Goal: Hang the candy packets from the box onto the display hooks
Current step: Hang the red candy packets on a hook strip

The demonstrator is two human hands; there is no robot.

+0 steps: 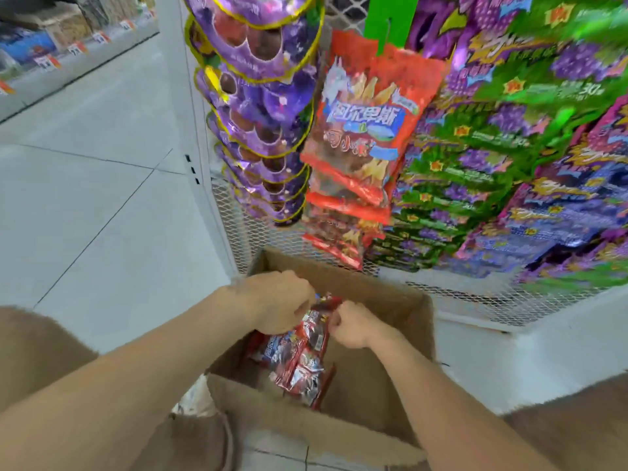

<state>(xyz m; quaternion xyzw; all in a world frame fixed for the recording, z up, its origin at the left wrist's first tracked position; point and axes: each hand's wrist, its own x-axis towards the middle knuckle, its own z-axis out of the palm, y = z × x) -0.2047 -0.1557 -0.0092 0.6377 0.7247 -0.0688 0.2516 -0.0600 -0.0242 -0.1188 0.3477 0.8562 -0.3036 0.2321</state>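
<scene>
An open cardboard box [397,307] stands on the floor below the display. Inside it, red candy packets [299,355] are bunched together and held upright. My left hand [275,302] grips their top edge from the left. My right hand [353,326] pinches the same top edge from the right. Above the box, more red candy packets [367,117] hang in a column on a display hook, whose rod is hidden behind them.
Purple round-window packets [258,107] hang to the left of the red column, green and purple grape packets [509,158] to the right. White wire mesh [475,297] backs the display. Grey tiled aisle floor [95,185] lies to the left. My knees flank the box.
</scene>
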